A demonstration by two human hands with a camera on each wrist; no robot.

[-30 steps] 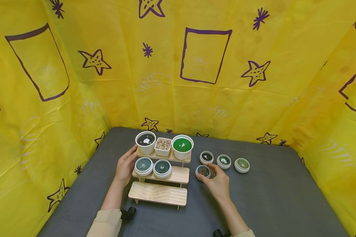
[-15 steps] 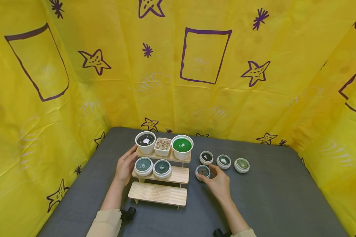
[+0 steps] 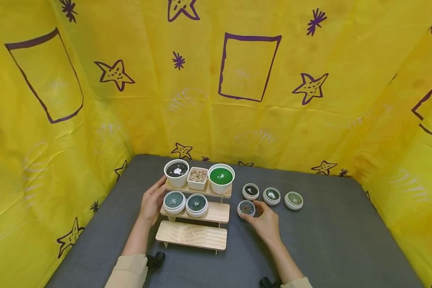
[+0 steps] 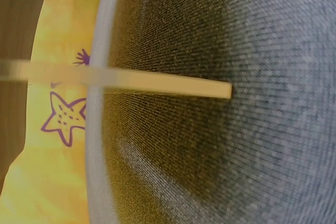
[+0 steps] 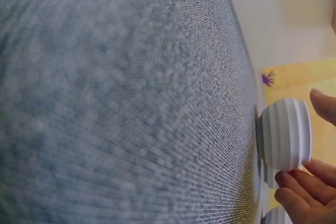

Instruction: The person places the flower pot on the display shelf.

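My left hand (image 3: 153, 204) grips the left end of the top shelf on a three-tier wooden stand (image 3: 192, 235). A white cup (image 3: 177, 172) with dark contents, a square white bowl (image 3: 198, 179) of tan flakes and a white cup (image 3: 221, 179) with bright green contents fill that shelf. Two white bowls (image 3: 174, 202) with teal contents sit on the middle shelf's left part. Right of the stand, my right hand (image 3: 266, 222) holds a small white ribbed bowl (image 5: 286, 135) with thumb and fingers around it. Its contents look dark teal with a brownish patch.
On the grey table (image 3: 327, 240), three more small white bowls stand beyond my right hand: one dark (image 3: 251, 191), one deep green (image 3: 271, 196), one pale green (image 3: 293, 201). A yellow patterned cloth (image 3: 216, 120) surrounds the table's back and sides.
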